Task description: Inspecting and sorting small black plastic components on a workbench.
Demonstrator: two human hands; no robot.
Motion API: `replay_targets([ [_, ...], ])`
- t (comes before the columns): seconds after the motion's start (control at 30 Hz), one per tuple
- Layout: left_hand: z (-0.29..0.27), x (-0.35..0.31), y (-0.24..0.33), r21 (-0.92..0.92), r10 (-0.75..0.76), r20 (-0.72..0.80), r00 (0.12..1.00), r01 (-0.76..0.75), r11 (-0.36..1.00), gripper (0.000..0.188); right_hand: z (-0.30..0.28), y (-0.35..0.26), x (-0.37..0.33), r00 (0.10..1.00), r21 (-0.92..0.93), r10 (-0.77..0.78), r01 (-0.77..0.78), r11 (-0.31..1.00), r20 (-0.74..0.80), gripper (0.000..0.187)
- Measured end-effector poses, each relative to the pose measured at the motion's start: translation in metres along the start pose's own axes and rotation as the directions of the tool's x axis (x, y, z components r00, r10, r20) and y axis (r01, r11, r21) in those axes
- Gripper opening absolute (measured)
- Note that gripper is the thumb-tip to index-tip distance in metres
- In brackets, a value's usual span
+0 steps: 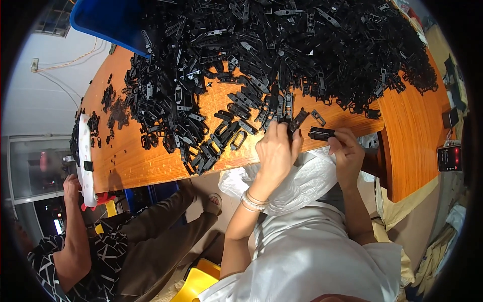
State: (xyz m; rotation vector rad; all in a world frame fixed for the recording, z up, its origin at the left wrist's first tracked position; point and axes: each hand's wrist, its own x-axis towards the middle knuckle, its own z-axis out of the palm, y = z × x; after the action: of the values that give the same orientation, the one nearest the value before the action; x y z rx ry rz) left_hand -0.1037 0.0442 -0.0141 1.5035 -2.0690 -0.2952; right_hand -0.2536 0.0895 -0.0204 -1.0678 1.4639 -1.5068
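Note:
My right hand (347,155) pinches a small black plastic part (321,133) between thumb and fingers, just over the table's near edge. To its left, my left hand (275,151) is closed, its fingertips down among small black parts at the edge; a dark piece (293,127) shows between thumb and fingers, partly hidden. A loose rectangular black frame (318,118) lies beyond my right hand. Past my left hand, long slotted black parts (286,104) lie side by side. A huge heap of similar black plastic parts (302,55) covers the far side of the table.
The orange wooden table (151,168) curves across the view. A blue bin (108,22) tips over the heap at far left. White woven sacking (307,178) hangs below my hands. Another person's arm (75,226) is at the left. A yellow container (204,282) stands low down.

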Motion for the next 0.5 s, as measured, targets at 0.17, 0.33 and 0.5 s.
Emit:
replay_targets([
  [0.17, -0.012, -0.014, -0.004, -0.533, -0.229, 0.091, 0.969, 0.241, 0.811, 0.018, 0.004, -0.004, 0.009, 0.984, 0.202, 0.128, -0.152, 0.967, 0.127, 0.009],
  [0.33, -0.02, -0.017, -0.009, -0.598, -0.11, 0.109, 0.988, 0.154, 0.787, 0.024, 0.01, -0.007, 0.013, 0.967, 0.173, 0.143, -0.181, 0.968, 0.21, 0.008],
  [0.5, -0.021, -0.021, -0.004, -0.901, -0.299, 0.255, 0.92, 0.338, 0.271, 0.02, 0.013, -0.012, 0.009, 0.97, 0.148, 0.09, -0.126, 0.981, 0.228, 0.004],
])
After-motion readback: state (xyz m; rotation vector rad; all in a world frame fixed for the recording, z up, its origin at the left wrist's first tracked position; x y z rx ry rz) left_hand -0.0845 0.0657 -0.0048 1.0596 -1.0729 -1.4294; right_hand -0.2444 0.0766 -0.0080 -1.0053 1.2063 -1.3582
